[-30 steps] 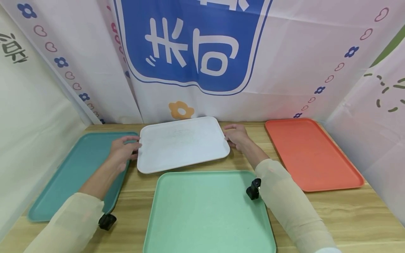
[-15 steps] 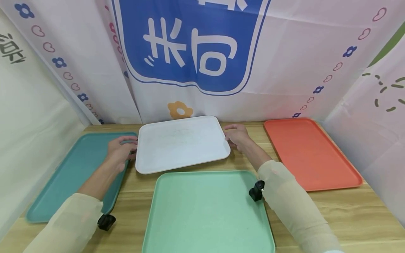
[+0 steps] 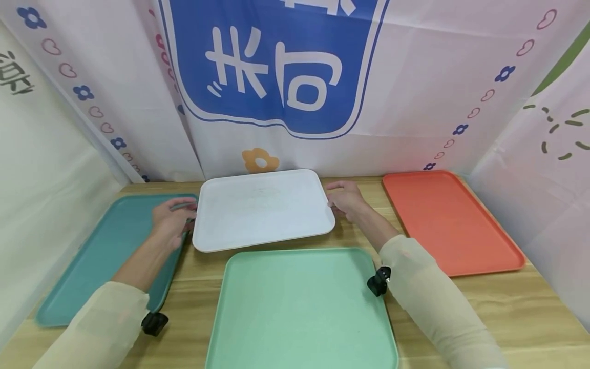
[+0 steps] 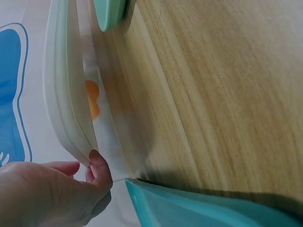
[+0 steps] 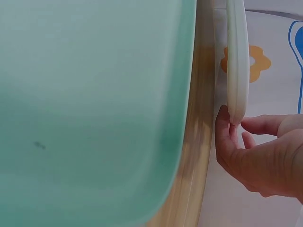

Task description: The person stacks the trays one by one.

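We find the white tray (image 3: 265, 205) held up off the worktop (image 3: 198, 302), with a gap visible beneath it in the left wrist view. It is beyond the light green tray (image 3: 299, 307), between the teal tray (image 3: 115, 251) on the left and the red tray (image 3: 451, 220) on the right, its left end slightly nearer the person.

The left hand (image 3: 169, 220) pinches one end; the right hand (image 3: 346, 199) pinches the other. We note each grip closed to about the rim's thickness, thumb and fingers on opposite faces.

We judge the step in hand to be a two-handed hold or carry. The next move, in our view, calls for both hands working in step, the left end clear of the teal tray.
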Available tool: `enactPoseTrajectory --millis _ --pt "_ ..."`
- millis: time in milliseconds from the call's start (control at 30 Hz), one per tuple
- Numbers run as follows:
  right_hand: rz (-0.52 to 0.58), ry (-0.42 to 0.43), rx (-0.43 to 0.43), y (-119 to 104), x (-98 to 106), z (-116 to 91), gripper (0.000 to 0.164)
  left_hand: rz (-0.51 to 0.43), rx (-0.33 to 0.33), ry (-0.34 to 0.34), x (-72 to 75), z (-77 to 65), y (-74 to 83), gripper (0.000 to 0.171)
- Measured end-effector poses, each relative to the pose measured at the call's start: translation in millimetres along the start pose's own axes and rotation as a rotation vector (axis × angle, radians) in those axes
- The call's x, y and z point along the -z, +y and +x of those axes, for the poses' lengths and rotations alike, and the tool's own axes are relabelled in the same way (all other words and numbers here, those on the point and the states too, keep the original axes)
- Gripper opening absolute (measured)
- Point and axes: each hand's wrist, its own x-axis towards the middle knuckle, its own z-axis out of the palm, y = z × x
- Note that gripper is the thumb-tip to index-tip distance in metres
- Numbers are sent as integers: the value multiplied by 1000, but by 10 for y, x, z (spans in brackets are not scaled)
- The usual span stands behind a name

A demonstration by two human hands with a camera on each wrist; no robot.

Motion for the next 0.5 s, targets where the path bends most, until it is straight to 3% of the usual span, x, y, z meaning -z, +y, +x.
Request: enactPoseTrajectory --millis 167,500 --pt "-7 -8 19 21 5 -25 56 -45 8 -29 26 -21 5 34" --pt "-21 -44 37 27 8 -103 51 79 49 -52 63 -35 14 59"
